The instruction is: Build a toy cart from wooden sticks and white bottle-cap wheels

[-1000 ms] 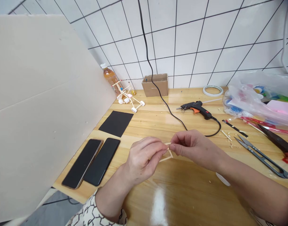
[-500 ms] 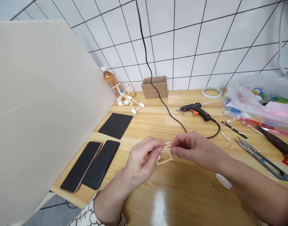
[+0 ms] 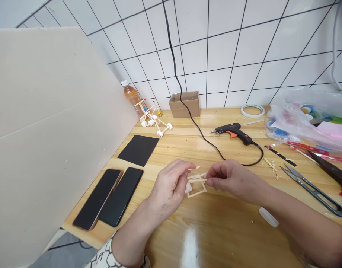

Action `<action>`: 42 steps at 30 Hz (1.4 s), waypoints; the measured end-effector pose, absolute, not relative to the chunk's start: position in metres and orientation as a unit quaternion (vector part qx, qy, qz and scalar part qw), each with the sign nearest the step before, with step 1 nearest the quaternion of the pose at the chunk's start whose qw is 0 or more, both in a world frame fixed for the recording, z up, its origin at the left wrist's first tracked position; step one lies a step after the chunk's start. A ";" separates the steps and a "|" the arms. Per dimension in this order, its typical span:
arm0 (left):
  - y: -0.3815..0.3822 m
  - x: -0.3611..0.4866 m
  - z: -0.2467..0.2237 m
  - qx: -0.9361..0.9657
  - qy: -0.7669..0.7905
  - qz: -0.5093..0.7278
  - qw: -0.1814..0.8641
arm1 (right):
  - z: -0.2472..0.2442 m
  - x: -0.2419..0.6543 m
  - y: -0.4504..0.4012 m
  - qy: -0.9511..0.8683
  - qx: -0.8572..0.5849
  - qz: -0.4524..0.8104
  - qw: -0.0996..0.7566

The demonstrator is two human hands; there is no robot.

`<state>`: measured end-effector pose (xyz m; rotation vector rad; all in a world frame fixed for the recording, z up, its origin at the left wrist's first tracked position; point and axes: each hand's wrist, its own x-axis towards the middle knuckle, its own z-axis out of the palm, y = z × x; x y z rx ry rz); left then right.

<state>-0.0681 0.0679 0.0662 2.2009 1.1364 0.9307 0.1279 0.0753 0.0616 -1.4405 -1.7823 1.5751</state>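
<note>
Between my two hands is a small frame of pale wooden sticks point(image 3: 197, 194), with a whitish rounded piece point(image 3: 189, 187) at its left side. My left hand point(image 3: 169, 186) is closed around the frame's left side; its fingertips partly hide the grip. A short pale stick tip point(image 3: 198, 168) shows by its index finger. From the right, the thumb and fingers of my right hand point(image 3: 230, 180) pinch the end of a thin wooden stick point(image 3: 197, 181) lying across the frame.
A black glue gun point(image 3: 233, 132) lies behind my right hand, its cord curving nearby. Thread snips point(image 3: 313, 190) and a white oval piece point(image 3: 268, 216) are at right. Two phones point(image 3: 122, 197) and a black sheet point(image 3: 139, 149) lie left. A wheeled stick model point(image 3: 154, 119) stands behind.
My left index finger has lifted and shifted, showing more of the frame's upper sticks. My right hand stays pinched at the right side. The whole view has shifted slightly.
</note>
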 end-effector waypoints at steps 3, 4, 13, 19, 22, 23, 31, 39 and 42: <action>0.069 -0.065 0.068 0.812 0.409 0.338 0.245 | 0.062 0.128 0.076 -0.621 -0.511 0.567 0.179; 0.069 -0.064 0.069 0.814 0.405 0.336 0.244 | 0.062 0.129 0.076 -0.620 -0.509 0.569 0.180; 0.066 -0.065 0.068 0.859 0.366 0.308 0.182 | 0.062 0.129 0.075 -0.616 -0.493 0.585 0.187; 0.067 -0.069 0.066 0.874 0.356 0.291 0.156 | 0.062 0.130 0.077 -0.620 -0.499 0.573 0.195; 0.067 -0.070 0.066 0.872 0.362 0.290 0.157 | 0.061 0.133 0.080 -0.626 -0.504 0.561 0.200; 0.067 -0.071 0.066 0.872 0.364 0.288 0.159 | 0.061 0.133 0.081 -0.626 -0.500 0.562 0.205; 0.066 -0.069 0.067 0.875 0.372 0.265 0.161 | 0.061 0.127 0.077 -0.622 -0.476 0.579 0.229; 0.066 -0.068 0.067 0.877 0.376 0.259 0.152 | 0.060 0.124 0.079 -0.628 -0.465 0.568 0.259; 0.066 -0.068 0.066 0.878 0.374 0.256 0.151 | 0.060 0.124 0.079 -0.633 -0.465 0.561 0.261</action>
